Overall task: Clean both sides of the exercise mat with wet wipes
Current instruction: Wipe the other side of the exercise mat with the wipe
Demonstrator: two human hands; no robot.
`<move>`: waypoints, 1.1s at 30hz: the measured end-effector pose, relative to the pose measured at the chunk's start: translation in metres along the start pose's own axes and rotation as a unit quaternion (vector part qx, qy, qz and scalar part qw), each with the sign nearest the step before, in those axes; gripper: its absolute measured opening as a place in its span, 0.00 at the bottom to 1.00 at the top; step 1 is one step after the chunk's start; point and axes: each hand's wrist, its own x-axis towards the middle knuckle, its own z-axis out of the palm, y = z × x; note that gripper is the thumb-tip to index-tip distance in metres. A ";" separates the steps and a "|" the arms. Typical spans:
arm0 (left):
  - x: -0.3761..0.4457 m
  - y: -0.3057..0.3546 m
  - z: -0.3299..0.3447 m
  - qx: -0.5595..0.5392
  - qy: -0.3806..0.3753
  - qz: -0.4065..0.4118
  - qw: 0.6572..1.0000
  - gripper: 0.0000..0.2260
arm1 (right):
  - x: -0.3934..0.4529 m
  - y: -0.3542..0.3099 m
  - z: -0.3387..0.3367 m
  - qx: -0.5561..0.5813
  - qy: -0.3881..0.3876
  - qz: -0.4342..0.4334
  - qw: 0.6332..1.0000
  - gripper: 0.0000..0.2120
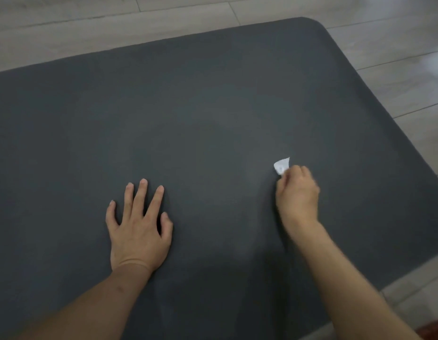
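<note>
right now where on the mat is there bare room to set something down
Most of the mat is bare: the wide stretch beyond both hands up to its far edge and rounded corner, and the strip between the left hand, pressed flat, and the right hand gripping the wipe. Only those two spots are taken.

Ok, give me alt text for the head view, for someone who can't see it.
A right hand pinches a small white wet wipe against a dark grey exercise mat, while the left hand rests flat on it, fingers spread. Pale wood floor surrounds the mat.

dark grey mat (213, 106) flat on floor; small white wipe (281, 165) atop
</note>
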 end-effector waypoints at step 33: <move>0.001 -0.002 -0.002 -0.014 0.002 0.004 1.000 0.28 | -0.137 -0.087 0.017 0.079 -0.119 -0.291 0.946 0.05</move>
